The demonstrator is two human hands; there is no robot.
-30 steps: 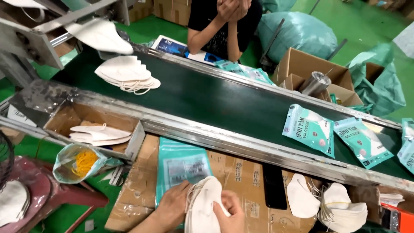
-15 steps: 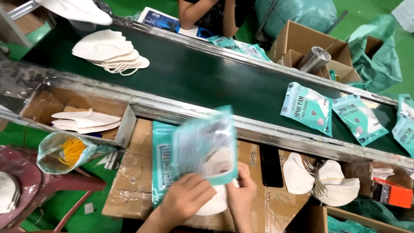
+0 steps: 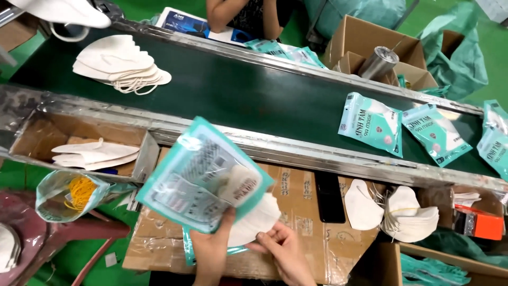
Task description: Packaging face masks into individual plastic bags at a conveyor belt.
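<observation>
Two hands work at the near edge, and I see them from above. My left hand (image 3: 211, 249) pinches the lower edge of a teal-bordered clear pouch (image 3: 203, 177), thumb on top, and holds it tilted up over the cardboard-covered table (image 3: 296, 212). My right hand (image 3: 280, 251) is curled with its fingertips on a white folded mask (image 3: 256, 220), which sits partly inside the pouch's open near end and partly out.

I judge the weak point to be that half-seated mask: the pouch is slack film held at one edge only, so if its mouth folds shut or the mask's ear loops catch on the rim, the mask could buckle or slide back out onto the cardboard. The tilt could also let the pouch twist out of the thumb grip.

On the dark green conveyor belt (image 3: 254, 95) beyond, a stack of loose masks (image 3: 119, 63) lies far left and three filled pouches (image 3: 373, 124) far right. More white masks (image 3: 407, 214) are heaped to the right of a black phone (image 3: 329, 198) lying on the cardboard, and a few lie in a cardboard tray (image 3: 32, 140) at near left.

Glare hides most of the pouch's contents, so I cannot tell how deep the mask goes. Both wrists are cut off by the frame's bottom edge. Another person's forearms (image 3: 219, 13) across the belt are cropped at the top.
</observation>
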